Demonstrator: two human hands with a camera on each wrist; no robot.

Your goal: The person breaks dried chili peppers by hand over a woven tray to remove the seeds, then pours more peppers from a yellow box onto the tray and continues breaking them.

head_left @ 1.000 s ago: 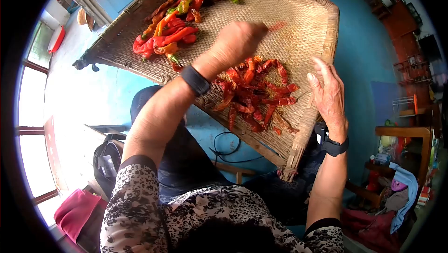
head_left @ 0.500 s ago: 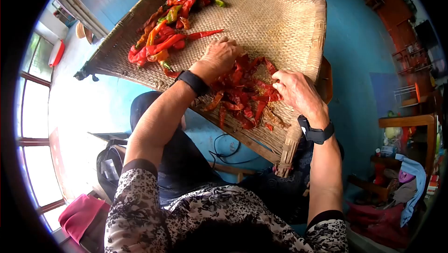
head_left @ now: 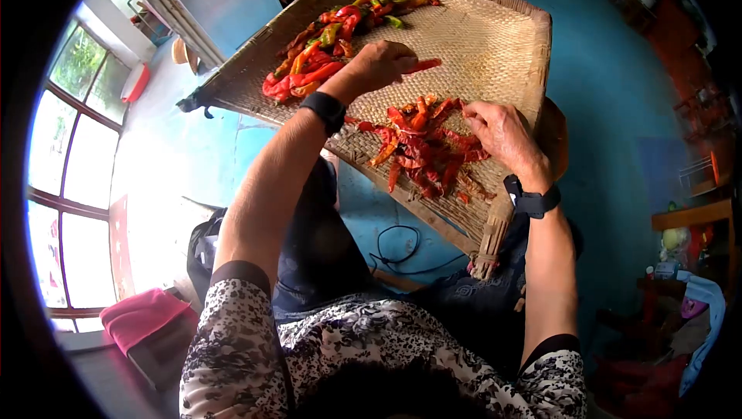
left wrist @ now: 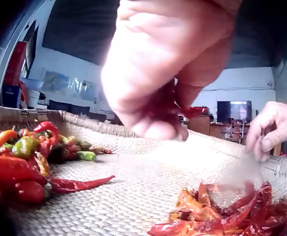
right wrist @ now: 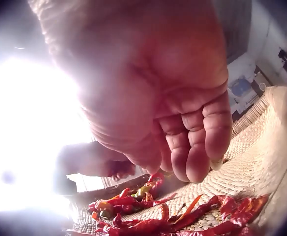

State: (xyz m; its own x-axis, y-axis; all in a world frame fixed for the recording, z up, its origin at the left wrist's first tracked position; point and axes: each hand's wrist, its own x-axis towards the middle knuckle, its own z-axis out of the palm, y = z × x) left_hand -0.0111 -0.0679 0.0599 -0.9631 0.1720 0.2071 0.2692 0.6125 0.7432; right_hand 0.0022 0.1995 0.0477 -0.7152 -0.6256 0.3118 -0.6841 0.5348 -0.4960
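Left hand point(head_left: 379, 66) up from near chilli pile point(head_left: 421, 148) – fingers curled round a red chilli point(head_left: 424, 66) over woven tray point(head_left: 483, 40); right hand point(head_left: 506, 134) beside pile, fingers loosely bent, empty – lifting step, wants steady pinch.

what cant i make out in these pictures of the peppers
- Far end of the red pepper in the left hand: hidden by the fingers, head and left wrist views.
- Near edge of the red pepper pile: cut off by the bottom edge, left wrist view.
- Anything on the dark screen: too small, left wrist view.
- Whatever lies behind the white glare: washed out, right wrist view.
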